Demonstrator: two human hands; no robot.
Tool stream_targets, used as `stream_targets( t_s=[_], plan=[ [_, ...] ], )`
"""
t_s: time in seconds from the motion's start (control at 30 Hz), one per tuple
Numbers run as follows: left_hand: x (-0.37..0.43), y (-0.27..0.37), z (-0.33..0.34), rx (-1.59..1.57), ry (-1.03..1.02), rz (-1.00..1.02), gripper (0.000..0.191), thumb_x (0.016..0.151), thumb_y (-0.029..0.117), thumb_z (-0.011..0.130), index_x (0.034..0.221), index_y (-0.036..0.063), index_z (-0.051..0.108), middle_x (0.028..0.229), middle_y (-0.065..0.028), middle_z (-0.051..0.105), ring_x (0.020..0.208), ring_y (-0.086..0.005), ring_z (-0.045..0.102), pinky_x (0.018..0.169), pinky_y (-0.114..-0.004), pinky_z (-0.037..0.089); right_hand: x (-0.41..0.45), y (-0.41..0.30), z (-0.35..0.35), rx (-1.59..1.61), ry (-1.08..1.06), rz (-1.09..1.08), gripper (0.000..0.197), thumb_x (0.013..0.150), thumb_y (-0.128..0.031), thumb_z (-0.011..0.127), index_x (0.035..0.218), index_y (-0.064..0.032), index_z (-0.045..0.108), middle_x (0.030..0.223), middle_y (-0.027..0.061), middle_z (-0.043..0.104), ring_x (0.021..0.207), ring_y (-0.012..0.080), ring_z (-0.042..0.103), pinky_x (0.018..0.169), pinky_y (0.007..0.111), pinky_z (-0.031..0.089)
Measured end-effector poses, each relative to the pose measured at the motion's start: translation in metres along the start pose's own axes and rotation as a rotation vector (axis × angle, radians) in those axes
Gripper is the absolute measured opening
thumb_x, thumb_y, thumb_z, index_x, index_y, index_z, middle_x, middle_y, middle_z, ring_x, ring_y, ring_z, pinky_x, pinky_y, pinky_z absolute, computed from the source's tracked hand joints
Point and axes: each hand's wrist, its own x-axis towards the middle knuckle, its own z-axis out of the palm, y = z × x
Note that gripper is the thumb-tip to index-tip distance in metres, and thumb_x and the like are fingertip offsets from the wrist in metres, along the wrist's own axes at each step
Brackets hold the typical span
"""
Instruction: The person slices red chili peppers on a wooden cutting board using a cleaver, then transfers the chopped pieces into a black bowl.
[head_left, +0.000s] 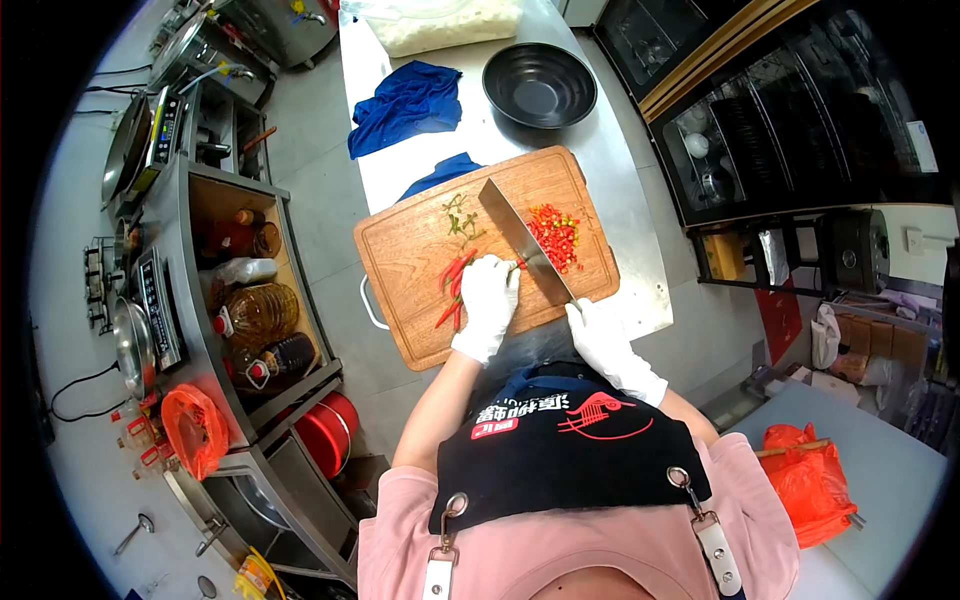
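My gloved right hand (609, 343) grips the handle of a cleaver (526, 238), its broad blade standing across a wooden cutting board (405, 262). Under the curled fingers of my gloved left hand (489, 298), a red chili (520, 263) is held down, with its end at the blade. Several whole red chilies (452, 282) lie beside the left hand, partly covered by it. To the right of the blade sits a pile of chopped red chili (555, 234) with some yellowish seeds. Green chili stems (462, 220) are scattered on the board's far left part.
The board rests on a steel table (646, 289). Beyond it are a black bowl (540, 86), a crumpled blue cloth (412, 105) and a clear bag of pale food (450, 26). A steel counter with shelved oil bottles (262, 311) stands left; a black glass-door cabinet (795, 120) stands right.
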Motion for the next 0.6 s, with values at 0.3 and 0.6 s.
stream_targets(
  t_s=[0.3,0.6],
  plan=[
    [-0.001,-0.003,0.007,0.034,-0.042,-0.001,0.008,0.078,0.018,0.066,0.073,0.0118,0.064,0.075,-0.0071,0.055,0.075,-0.0265,0.055,0.068,-0.040,0.042,0.004,-0.017,0.001,-0.399,-0.022,-0.184,0.015,0.094,-0.011,0.050,0.096,0.0005,0.059,0.074,0.0123,0.051,0.064,0.0240,0.056,0.052,0.036,0.045],
    [0.001,-0.004,0.006,0.011,0.029,0.016,0.008,0.073,0.012,0.070,0.070,0.0102,0.063,0.071,-0.0080,0.056,0.071,-0.0282,0.057,0.065,-0.040,0.044,0.026,-0.007,-0.014,0.030,-0.174,0.114,0.032,0.097,-0.026,0.046,0.098,0.0017,0.062,0.089,0.0260,0.066,0.082,0.0431,0.063,0.073,0.049,0.050]
  ],
)
